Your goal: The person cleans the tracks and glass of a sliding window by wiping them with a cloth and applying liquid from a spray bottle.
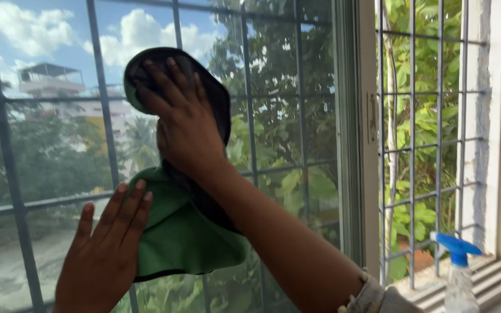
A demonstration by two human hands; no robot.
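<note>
Right hand (184, 119) flat, fingers spread, pressing a dark-backed green microfibre cloth (187, 232) against the sliding glass window pane (47, 156); the cloth's lower half hangs loose below the wrist. Left hand (105, 252) open, palm flat on the glass, fingertips touching the cloth's left edge. Clear plastic spray bottle with blue trigger (458, 272) stands on the sill track, well apart, lower right, before the metal window grille (413, 145).

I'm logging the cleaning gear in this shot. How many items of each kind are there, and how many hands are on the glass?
Green cloth: 1, pressed to the window pane under the right hand
Spray bottle with blue nozzle: 1, on the sill at the right
Hands on the glass: 2, counting the left hand laid flat beside the cloth
Total: 2 cleaning items, 2 hands
</note>
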